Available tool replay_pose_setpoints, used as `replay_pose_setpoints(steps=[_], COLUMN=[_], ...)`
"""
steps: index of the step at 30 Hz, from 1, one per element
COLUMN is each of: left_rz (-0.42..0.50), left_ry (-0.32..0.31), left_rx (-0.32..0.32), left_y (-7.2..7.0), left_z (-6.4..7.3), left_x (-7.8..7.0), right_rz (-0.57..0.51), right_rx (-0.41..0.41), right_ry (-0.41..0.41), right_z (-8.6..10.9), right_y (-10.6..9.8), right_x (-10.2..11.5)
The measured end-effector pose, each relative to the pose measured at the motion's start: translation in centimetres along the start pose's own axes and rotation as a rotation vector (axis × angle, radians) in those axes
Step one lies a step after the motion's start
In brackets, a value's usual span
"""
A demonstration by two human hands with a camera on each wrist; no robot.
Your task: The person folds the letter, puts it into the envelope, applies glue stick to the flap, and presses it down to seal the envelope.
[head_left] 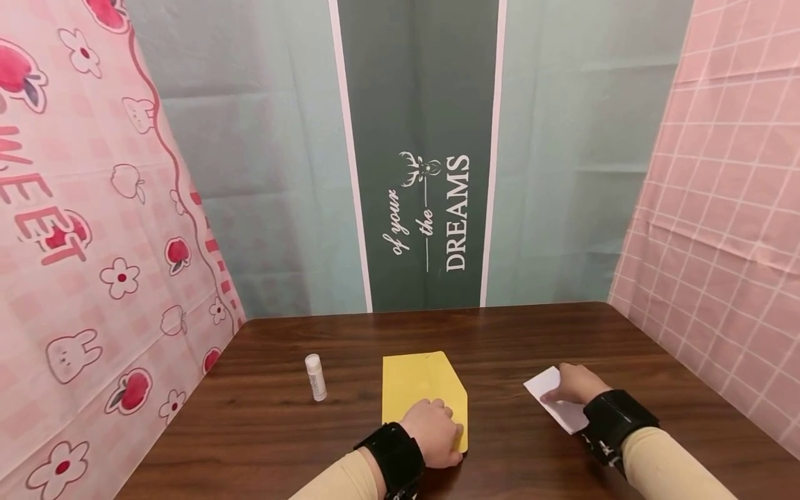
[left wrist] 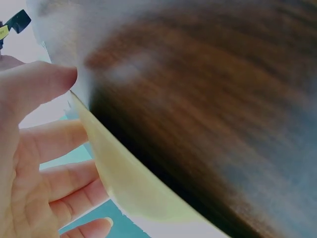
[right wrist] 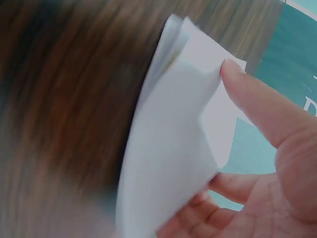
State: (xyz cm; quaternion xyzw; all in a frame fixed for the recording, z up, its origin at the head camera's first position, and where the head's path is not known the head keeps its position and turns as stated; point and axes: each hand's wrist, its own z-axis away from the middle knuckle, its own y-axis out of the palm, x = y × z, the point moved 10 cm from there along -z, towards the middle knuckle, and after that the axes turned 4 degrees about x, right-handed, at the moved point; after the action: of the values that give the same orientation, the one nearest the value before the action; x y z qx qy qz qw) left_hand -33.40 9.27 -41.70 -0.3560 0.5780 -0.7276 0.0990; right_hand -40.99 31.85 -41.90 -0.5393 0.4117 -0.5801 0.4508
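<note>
Pinching, right hand [head_left: 578, 384]: folded white paper [head_left: 565, 414] held between thumb and fingers, right side of the head frame.
Left hand [head_left: 432, 432]: narrow hold on the lower right of the yellow sheet [head_left: 412, 380], its edge bowed between thumb and fingers in the left wrist view.
Yellow sheet: lower centre, on the dark table [head_left: 250, 423].
White tube [head_left: 316, 378]: left of the sheet, well apart from both hands.
Risk, yellow sheet: may crease, should the left hand squeeze its bowed edge harder.
Risk, white paper: layers may spring apart or slide, should the right-hand pinch slacken.
Obscured: the sheet's lower part, under the left hand; the paper's contents, if any; the tube's lettering, too small; forearms, cut off at the bottom.
</note>
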Motion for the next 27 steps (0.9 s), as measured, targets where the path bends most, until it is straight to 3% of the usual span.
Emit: replay_pose_setpoints(steps=[7,12,27], left_rz=[0.001,0.006,-0.003], left_ry=[0.000,-0.001,-0.005], left_rx=[0.010,0.007,0.018], left_y=[0.2,0.2,0.2], left_z=[-0.1,-0.2,-0.3], left_x=[0.0,0.0,0.0], right_rz=[-0.171,-0.219,-0.343], right_rx=[-0.039,-0.039,0.040], right_ry=[-0.083,-0.144,-0.135], right_z=[-0.7,-0.7,-1.3], right_y=[0.4,0.7,2.5], right_x=[1.3,2.9,6.6])
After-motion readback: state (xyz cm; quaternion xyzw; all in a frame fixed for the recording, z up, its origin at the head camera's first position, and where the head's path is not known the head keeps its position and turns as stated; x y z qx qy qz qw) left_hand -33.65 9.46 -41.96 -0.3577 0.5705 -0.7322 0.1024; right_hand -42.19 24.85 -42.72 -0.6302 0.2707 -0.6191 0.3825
